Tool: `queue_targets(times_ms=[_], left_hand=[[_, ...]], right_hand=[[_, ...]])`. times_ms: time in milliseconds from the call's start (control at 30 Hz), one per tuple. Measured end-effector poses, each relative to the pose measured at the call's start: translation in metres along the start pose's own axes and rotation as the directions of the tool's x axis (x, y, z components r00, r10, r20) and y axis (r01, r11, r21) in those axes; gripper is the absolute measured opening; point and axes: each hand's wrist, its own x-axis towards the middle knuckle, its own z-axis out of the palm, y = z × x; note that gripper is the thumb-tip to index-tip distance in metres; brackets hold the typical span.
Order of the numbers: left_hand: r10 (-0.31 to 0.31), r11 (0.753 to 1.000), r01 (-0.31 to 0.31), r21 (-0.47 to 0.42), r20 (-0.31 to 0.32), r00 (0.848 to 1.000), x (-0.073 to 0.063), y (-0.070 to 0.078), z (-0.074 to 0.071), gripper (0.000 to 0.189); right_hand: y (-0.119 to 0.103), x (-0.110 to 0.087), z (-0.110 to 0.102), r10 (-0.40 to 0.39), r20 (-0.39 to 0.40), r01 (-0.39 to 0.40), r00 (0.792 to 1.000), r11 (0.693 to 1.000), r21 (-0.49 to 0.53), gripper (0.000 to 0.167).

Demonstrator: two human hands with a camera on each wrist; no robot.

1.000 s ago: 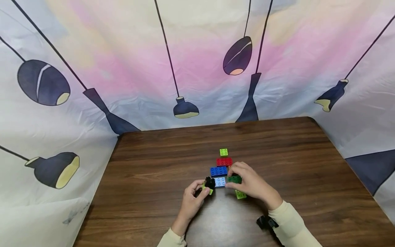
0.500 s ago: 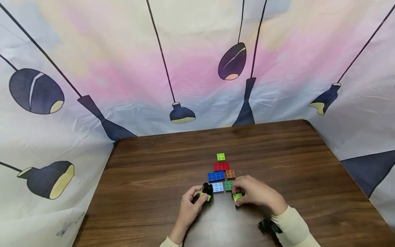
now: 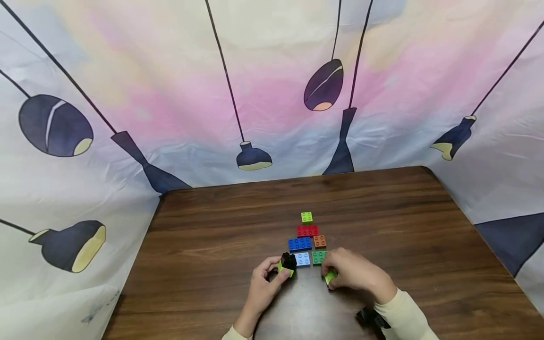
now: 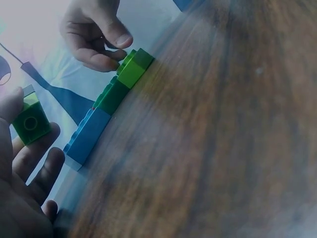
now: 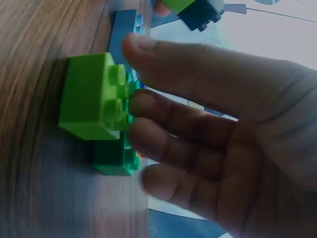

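In the head view my left hand (image 3: 264,282) holds a small stack, a lime brick (image 3: 285,271) with a black brick (image 3: 288,260) on it, pinched between thumb and fingers. My right hand (image 3: 354,273) is over a second lime brick (image 3: 330,277) on the table. In the right wrist view its thumb and loosely bent fingers hover just off that brick's studs, not gripping it. A green brick (image 3: 319,257) lies beside the lime one, with a light blue brick (image 3: 303,259) to its left.
Beyond these lie a blue brick (image 3: 300,243), an orange brick (image 3: 319,241), a red brick (image 3: 307,230) and a lime brick (image 3: 306,216), in rows narrowing away from me. A black device (image 3: 370,318) is at the right wrist. Patterned fabric (image 3: 255,94) hangs behind the wooden table (image 3: 204,226).
My right hand has moved from the green brick toward me, to the near lime brick. The orange and green bricks are now uncovered. My left hand keeps its hold on the stack.
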Motion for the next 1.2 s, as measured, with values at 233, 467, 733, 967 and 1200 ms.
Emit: queue_targets(times_ms=[233,467,733,967,1200], left_hand=[[-0.013,1.000,0.013,0.008,0.001,1.000,0.003,0.000,0.001,0.024],[0.006,1.000,-0.006,0.009,0.008,1.000,0.006,0.002,0.001,0.023],[0.010,1.000,-0.010,0.005,0.000,1.000,0.003,0.003,0.000,0.023],[0.020,1.000,-0.020,0.015,-0.005,1.000,0.005,0.005,0.000,0.023],[0.027,1.000,-0.027,0.010,-0.012,1.000,0.002,0.003,-0.001,0.021]], right_hand=[[0.003,0.001,0.003,-0.068,0.002,0.068,0.998,0.998,-0.007,0.024],[0.001,0.000,0.004,-0.053,-0.007,0.053,0.999,0.999,-0.003,0.028],[-0.006,0.000,0.005,-0.020,0.011,0.020,1.000,1.000,0.007,0.032],[-0.008,-0.002,0.007,-0.037,0.006,0.037,0.999,0.999,-0.012,0.032],[-0.006,-0.002,0.013,-0.043,0.005,0.043,0.999,0.999,-0.004,0.035]])
